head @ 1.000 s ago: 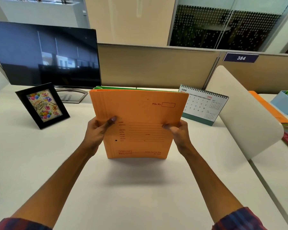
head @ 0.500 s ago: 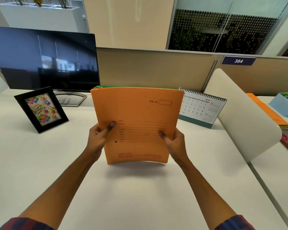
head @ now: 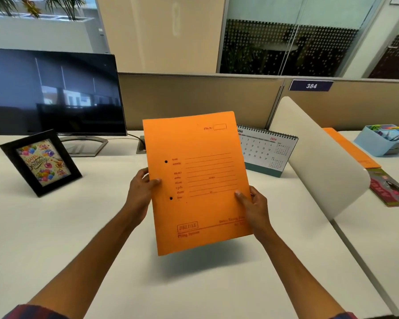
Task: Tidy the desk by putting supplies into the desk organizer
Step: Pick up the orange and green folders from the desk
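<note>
While held above matte desk (head: 55,238), flat orange card folder (head: 198,180) pinched by L hand (head: 139,192) & R hand (head: 255,208).

Matt orange card folder (head: 198,180) with red print. Desk (head: 55,226) smooth, matt white. Monitor (head: 51,93) screen glossy, reflective. Frame (head: 40,163) matt black. Calendar (head: 266,149) paper, wire-bound. Organizer (head: 378,143) smooth blue plastic.

Folder (head: 198,180) covers the fingers of both hands behind it, plus the calendar's (head: 266,150) left edge. Small print on the folder's form lines is illegible. Monitor (head: 51,93) is cut off at the left edge. Organizer (head: 378,143) is cut by the right edge; contents indistinct. Divider (head: 320,157) hides part of a second orange folder (head: 352,150).
</note>
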The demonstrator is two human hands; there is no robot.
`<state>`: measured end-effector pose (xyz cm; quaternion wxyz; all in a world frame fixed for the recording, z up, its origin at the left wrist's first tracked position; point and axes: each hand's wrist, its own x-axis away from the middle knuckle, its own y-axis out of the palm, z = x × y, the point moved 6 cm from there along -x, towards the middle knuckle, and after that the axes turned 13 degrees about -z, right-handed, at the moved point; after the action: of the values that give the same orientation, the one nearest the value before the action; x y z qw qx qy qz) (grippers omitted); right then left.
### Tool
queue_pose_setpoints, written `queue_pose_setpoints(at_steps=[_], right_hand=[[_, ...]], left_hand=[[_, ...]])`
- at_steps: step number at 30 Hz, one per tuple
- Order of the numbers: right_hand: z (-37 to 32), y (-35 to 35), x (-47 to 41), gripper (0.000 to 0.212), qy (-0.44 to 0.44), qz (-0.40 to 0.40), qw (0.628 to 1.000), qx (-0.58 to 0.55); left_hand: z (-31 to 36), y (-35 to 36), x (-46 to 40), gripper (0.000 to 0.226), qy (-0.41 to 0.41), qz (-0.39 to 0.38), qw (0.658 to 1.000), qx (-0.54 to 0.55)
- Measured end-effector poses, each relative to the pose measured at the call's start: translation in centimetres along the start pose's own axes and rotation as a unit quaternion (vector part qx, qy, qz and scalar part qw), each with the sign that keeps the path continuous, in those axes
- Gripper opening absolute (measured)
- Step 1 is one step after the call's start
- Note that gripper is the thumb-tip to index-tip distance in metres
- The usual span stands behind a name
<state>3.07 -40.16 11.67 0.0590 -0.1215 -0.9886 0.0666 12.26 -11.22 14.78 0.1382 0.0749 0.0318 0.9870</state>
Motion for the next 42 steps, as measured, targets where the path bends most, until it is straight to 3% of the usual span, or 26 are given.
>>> queue_pose_setpoints(at_steps=[9, 20, 32, 38, 42], right_hand=[[2.5, -4.2, 1.0, 0.016, 0.065, 0.024, 0.998, -0.013], [8.2, -10.1, 1.8, 0.026, 0.171, 0.056, 0.970, 0.164], [11.5, -15.0, 3.0, 0.031, 0.224, 0.065, 0.939, 0.252], [12.2, -17.2, 3.8, 0.022, 0.210, 0.089, 0.929, 0.290], [12.7, -18.6, 4.1, 0.031, 0.222, 0.103, 0.903, 0.352]], left_hand=[[-5.9, 3.3, 1.4, 0.031, -0.061, -0.098, 0.973, -0.201], [-9.9, 9.0, 2.2, 0.023, -0.103, -0.137, 0.962, -0.214], [-13.9, 15.4, 3.2, 0.016, -0.141, -0.176, 0.950, -0.215], [-14.4, 18.2, 3.3, 0.019, -0.131, -0.175, 0.940, -0.261], [-14.3, 20.0, 3.3, 0.018, -0.122, -0.183, 0.938, -0.269]])
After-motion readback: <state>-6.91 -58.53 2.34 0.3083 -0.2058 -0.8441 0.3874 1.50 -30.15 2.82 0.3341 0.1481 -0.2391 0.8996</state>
